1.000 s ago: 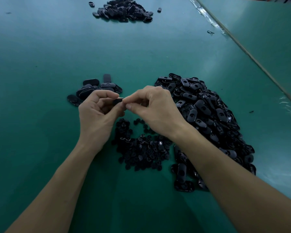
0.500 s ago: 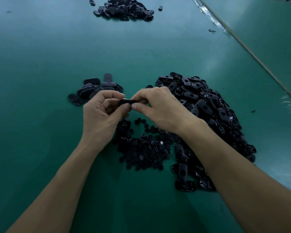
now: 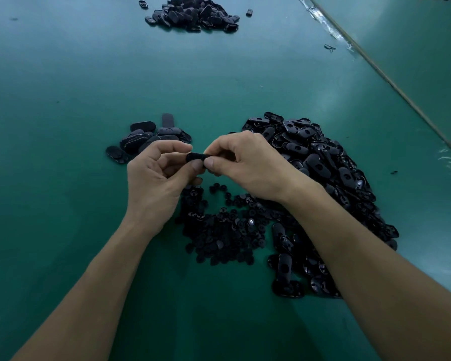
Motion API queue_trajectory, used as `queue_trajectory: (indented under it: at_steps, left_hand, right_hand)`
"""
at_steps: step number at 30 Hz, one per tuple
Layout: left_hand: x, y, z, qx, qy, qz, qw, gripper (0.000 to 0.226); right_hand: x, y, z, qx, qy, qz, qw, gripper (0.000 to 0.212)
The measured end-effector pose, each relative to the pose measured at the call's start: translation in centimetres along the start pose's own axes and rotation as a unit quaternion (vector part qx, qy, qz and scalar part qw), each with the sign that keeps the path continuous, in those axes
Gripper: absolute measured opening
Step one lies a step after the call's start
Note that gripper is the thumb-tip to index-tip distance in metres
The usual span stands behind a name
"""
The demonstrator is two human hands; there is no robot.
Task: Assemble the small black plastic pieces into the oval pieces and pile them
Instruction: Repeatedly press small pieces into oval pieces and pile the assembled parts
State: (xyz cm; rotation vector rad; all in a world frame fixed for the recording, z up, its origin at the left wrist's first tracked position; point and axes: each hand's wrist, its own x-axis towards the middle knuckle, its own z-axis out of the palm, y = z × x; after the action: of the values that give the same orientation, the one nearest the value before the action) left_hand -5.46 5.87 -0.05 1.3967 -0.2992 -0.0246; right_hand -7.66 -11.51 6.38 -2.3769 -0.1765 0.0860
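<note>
Oval piece [image 3: 197, 156] held in the air over green worktop [image 3: 63, 100], pinched at both ends: left grip [image 3: 156, 178] clamps its left end, right grip [image 3: 248, 165] its right end. Heap of small black pieces [image 3: 219, 230] just below the hands. Big oval heap [image 3: 323, 165] to the right. Small oval pile [image 3: 146, 139] just beyond left grip. Far pile [image 3: 193, 14] at the back.

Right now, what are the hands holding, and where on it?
One black oval piece, pinched at its ends: left hand on the left end, right hand on the right.
</note>
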Motion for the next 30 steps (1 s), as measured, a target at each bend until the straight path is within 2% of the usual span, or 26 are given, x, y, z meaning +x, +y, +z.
queue_trajectory:
  at_steps: [17,30]
  left_hand:
    - [0.0,0.0,-0.1,-0.003,0.003,-0.012,1.000,0.024]
    - [0.0,0.1,0.2,0.018,0.022,0.010,1.000,0.026]
  right_hand:
    - [-0.5,0.0,1.0,0.036,0.056,0.038,0.997,0.010]
    - [-0.9,-0.7,0.8,0.045,0.042,0.056,0.997,0.010]
